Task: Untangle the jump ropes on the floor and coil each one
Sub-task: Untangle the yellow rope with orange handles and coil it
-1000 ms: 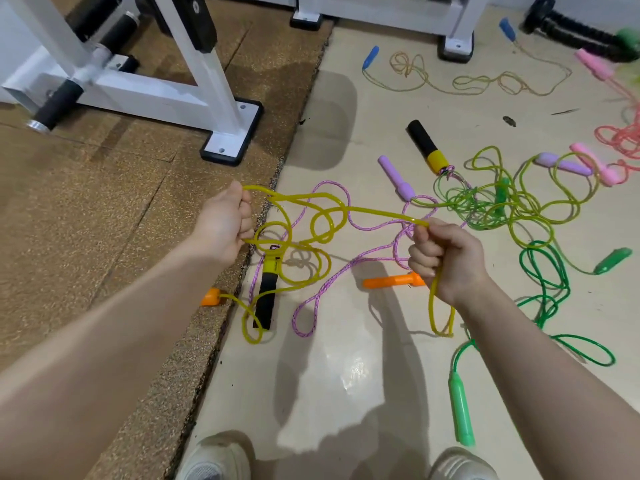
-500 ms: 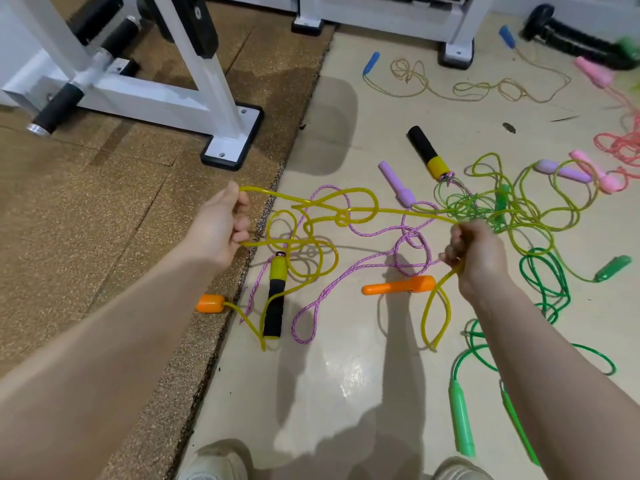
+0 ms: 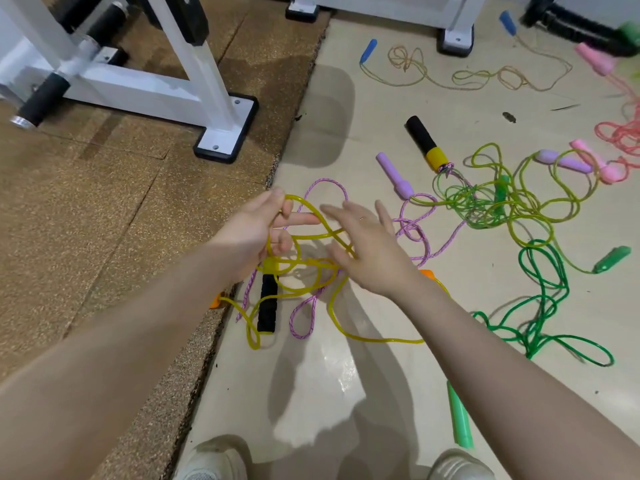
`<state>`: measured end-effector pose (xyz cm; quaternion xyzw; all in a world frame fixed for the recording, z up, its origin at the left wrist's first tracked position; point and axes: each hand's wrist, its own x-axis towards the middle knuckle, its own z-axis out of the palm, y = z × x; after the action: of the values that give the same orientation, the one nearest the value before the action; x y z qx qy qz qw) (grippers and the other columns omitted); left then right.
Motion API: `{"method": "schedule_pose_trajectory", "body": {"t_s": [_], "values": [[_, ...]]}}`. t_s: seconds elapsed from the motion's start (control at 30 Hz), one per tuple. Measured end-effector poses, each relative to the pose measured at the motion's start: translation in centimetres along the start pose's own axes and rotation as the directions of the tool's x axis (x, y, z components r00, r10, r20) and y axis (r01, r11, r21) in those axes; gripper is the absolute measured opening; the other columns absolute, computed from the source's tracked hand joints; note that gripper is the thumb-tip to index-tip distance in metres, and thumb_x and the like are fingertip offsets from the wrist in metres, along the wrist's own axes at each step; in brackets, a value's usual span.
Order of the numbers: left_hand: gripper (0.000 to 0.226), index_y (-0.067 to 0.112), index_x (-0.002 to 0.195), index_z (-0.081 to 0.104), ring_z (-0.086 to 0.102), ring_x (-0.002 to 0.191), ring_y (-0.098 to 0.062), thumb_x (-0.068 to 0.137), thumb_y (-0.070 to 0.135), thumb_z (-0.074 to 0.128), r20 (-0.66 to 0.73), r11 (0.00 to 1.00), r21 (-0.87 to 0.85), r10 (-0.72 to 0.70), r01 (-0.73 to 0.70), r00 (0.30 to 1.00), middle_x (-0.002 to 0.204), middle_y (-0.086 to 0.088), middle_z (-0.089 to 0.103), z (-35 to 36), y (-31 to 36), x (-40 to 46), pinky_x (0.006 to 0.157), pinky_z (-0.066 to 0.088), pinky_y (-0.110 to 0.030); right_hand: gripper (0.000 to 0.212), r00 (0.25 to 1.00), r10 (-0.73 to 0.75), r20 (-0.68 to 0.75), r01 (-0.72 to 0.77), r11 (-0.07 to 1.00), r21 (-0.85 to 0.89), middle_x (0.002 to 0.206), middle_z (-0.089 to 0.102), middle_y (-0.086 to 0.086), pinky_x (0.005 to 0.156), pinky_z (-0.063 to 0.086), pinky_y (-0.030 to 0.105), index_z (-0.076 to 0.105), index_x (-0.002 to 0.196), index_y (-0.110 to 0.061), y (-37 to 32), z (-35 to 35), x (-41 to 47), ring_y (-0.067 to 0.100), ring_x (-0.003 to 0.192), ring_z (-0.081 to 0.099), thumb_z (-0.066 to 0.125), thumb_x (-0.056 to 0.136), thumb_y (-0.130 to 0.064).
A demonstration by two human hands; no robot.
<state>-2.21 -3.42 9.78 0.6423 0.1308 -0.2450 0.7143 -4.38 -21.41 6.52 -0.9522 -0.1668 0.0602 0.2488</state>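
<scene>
Just let go with right hand (image 3: 367,251), fingers spread; left hand (image 3: 258,233) still pinching yellow rope (image 3: 311,209) at 12 o'clock; regripping, knot still there

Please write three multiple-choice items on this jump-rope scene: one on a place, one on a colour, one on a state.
1. Where does the black-and-yellow handle lie?
A. on the pale floor
B. on the brown mat
C. in a hand

2. What colour is the rope the left hand holds?
A. pink
B. yellow
C. blue

3. How is the right hand?
A. clenched on a handle
B. out of view
C. open, fingers spread

Answers: 1 A, it rests on the pale floor, right of the mat's edge. 2 B, a yellow loop runs from its pinched fingertips. 3 C, the fingers are straight and hold nothing.
</scene>
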Motion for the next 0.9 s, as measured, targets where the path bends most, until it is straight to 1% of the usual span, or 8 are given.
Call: {"method": "schedule_pose_trajectory", "body": {"t_s": [0.07, 0.13, 0.27, 0.37, 0.5, 0.63, 0.8, 0.9], "values": [[0.036, 0.018, 0.075, 0.038, 0.033, 0.033, -0.009, 0.103, 0.036, 0.026, 0.008, 1.000, 0.011, 0.004, -0.004, 1.000, 0.096, -0.011, 0.073, -0.2, 0.0, 0.0, 0.036, 0.027, -0.017, 0.042, 0.994, -0.013, 0.109, 0.029, 0.988, -0.151, 0.115, 0.058, 0.012, 0.101, 0.028, 0.039, 0.043, 0.132, -0.011, 0.2, 0.7, 0.3, 0.031, 0.116, 0.049, 0.048, 0.092, -0.022], [0.035, 0.018, 0.075, 0.038, 0.030, 0.033, -0.007, 0.103, 0.035, 0.026, -0.016, 1.000, 0.022, 0.000, 0.001, 1.000, 0.095, -0.008, 0.073, -0.5, -0.4, 0.2, 0.035, 0.021, -0.017, 0.023, 0.996, -0.035, -0.084, 0.020, 0.986, -0.163, 0.097, 0.057, 0.019, 0.071, 0.041, 0.035, 0.056, 0.110, 0.000, 0.4, 1.0, 0.1, 0.037, 0.090, 0.057, 0.049, 0.093, -0.013], [0.033, 0.019, 0.074, 0.043, 0.024, 0.038, -0.006, 0.102, 0.033, 0.032, -0.181, 0.994, 0.099, -0.018, 0.037, 0.983, 0.068, 0.002, 0.051, -1.9, -1.4, 1.5, 0.034, 0.021, -0.015, 0.013, 0.911, 0.036, -0.411, -0.033, 0.999, 0.014, 0.084, 0.052, 0.018, 0.059, 0.033, 0.024, 0.060, 0.083, 0.002, 1.3, -0.3, -0.6, 0.032, 0.068, 0.054, 0.064, 0.082, -0.010], [0.035, 0.019, 0.071, 0.046, 0.028, 0.046, -0.010, 0.100, 0.038, 0.037, -0.291, 0.974, 0.212, -0.016, 0.081, 0.957, 0.058, 0.005, 0.035, -3.6, -2.3, 2.2, 0.043, 0.026, -0.021, 0.026, 0.805, 0.378, -0.457, -0.198, 0.897, 0.394, 0.064, 0.043, 0.002, 0.054, 0.024, 0.025, 0.054, 0.065, -0.006, 2.6, -2.6, -0.6, 0.019, 0.059, 0.038, 0.069, 0.081, -0.020], [0.036, 0.017, 0.069, 0.048, 0.032, 0.050, -0.013, 0.098, 0.037, 0.041, -0.386, 0.940, 0.296, -0.043, 0.167, 0.922, 0.059, 0.002, 0.037, -5.0, -3.9, 2.9, 0.048, 0.026, -0.026, 0.058, 0.625, 0.778, 0.053, -0.187, 0.083, 0.979, 0.052, 0.026, 0.000, 0.043, 0.025, 0.024, 0.036, 0.044, -0.020, 3.6, -5.5, -0.6, 0.015, 0.045, 0.021, 0.039, 0.094, -0.049], [0.038, 0.018, 0.066, 0.046, 0.034, 0.049, -0.014, 0.099, 0.037, 0.038, -0.498, 0.931, 0.243, -0.122, 0.273, 0.858, 0.061, 0.001, 0.039, -5.5, -4.6, 3.5, 0.048, 0.028, -0.024, 0.072, 0.636, 0.666, 0.389, 0.041, -0.532, 0.846, 0.048, 0.025, -0.003, 0.046, 0.022, 0.020, 0.041, 0.050, -0.016, 5.7, -5.5, -1.8, 0.014, 0.039, 0.016, 0.011, 0.089, -0.069], [0.034, 0.018, 0.074, 0.039, 0.025, 0.032, -0.004, 0.103, 0.033, 0.030, -0.436, 0.993, -0.051, -0.120, 0.109, 0.892, 0.065, 0.001, 0.049, -4.8, -4.1, 3.2, 0.031, 0.020, -0.017, 0.057, 0.613, 0.716, 0.333, 0.243, -0.573, 0.783, 0.104, 0.069, 0.009, 0.048, 0.039, 0.017, 0.050, 0.124, -0.016, 7.6, -3.4, -2.9, 0.012, 0.036, 0.036, 0.015, 0.098, -0.054], [0.032, 0.016, 0.076, 0.035, 0.020, 0.030, -0.004, 0.103, 0.031, 0.025, -0.383, 0.983, -0.181, -0.108, 0.040, 0.918, 0.083, -0.002, 0.065, -4.5, -3.8, 2.8, 0.029, 0.017, -0.016, 0.057, 0.520, 0.816, 0.252, -0.004, -0.293, 0.956, 0.144, 0.041, 0.002, 0.079, 0.051, 0.028, 0.027, 0.146, -0.025, 9.2, -1.8, -3.4, 0.024, 0.105, 0.061, 0.034, 0.096, -0.051]]}}
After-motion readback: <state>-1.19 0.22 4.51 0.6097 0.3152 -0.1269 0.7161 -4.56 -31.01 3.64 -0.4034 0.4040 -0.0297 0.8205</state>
